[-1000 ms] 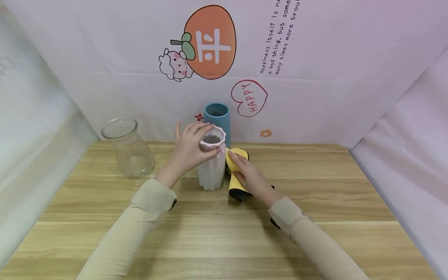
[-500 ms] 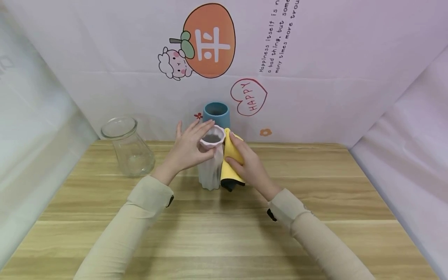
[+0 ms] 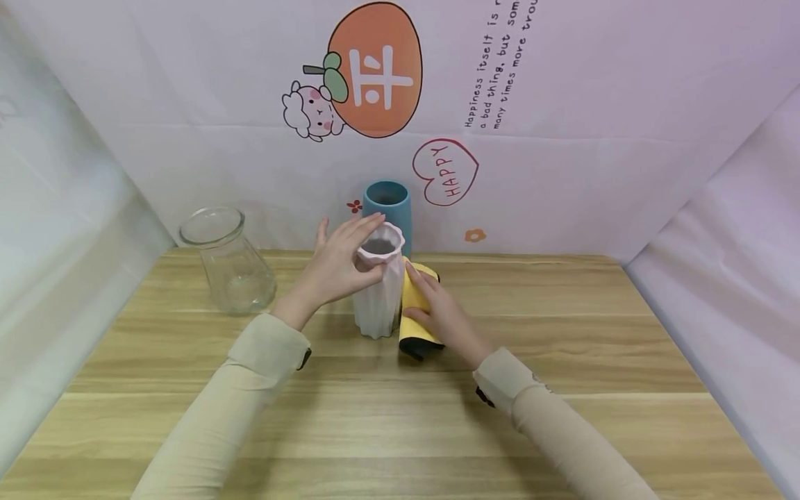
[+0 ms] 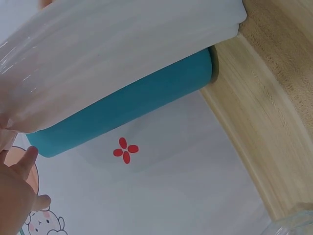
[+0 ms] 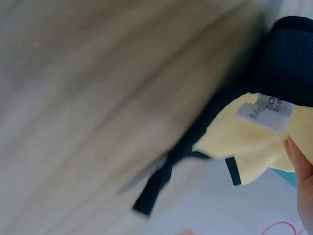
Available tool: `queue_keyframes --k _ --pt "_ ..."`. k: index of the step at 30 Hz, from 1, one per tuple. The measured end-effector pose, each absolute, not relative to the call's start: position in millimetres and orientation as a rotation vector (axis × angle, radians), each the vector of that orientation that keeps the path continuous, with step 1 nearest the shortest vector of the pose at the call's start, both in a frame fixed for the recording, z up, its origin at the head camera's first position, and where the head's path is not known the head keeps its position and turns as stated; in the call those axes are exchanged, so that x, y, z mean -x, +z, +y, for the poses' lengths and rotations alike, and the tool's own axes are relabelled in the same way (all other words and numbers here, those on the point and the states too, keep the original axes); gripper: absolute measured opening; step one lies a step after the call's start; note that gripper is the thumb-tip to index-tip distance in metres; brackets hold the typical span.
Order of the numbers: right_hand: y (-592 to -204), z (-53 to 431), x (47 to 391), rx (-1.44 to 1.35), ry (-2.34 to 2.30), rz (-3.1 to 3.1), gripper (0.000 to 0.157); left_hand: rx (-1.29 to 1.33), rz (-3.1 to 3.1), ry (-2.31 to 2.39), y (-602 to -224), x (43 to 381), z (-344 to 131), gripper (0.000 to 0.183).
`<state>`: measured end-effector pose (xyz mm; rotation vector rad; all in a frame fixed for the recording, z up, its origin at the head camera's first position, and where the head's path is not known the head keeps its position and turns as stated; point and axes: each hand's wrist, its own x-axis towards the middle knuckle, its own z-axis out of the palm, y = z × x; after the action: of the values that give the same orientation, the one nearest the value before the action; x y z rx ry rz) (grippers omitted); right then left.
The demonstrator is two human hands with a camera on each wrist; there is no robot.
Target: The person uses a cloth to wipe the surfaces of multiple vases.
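Observation:
A white fluted vase stands upright near the middle of the table. My left hand grips it around its wavy rim, thumb in front and fingers behind. In the left wrist view the glossy side of the vase fills the top, with fingers at its rim. My right hand holds a yellow cloth with a dark edge against the vase's right side. The right wrist view shows the cloth with its dark underside and a white label.
Behind the white vase stands a blue vase, close to the printed backdrop. A clear glass vase stands at the left rear of the wooden table. White fabric hangs on both sides.
My right hand moved the cloth up along the white vase's side, then back down. My left hand kept its grip at the rim, almost still.

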<state>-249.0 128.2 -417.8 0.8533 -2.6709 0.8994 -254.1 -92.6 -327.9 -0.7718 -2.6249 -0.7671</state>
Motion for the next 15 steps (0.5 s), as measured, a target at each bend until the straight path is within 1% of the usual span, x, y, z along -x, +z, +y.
queue_keyframes --k 9,13,15 --pt "-424.1 131.2 246.1 -0.812 0.715 -2.856 0.074 0.756 -2.648 -0.727 -323.8 252.3 -92.0 0.075" --pt "-421.6 131.3 245.7 -0.829 0.74 -2.816 0.072 0.704 -2.625 -0.687 -325.9 250.5 -91.2 0.076" --pt "-421.2 132.0 246.9 -0.848 0.77 -2.756 0.071 0.677 -2.597 -0.678 -327.9 249.6 -90.7 0.074"
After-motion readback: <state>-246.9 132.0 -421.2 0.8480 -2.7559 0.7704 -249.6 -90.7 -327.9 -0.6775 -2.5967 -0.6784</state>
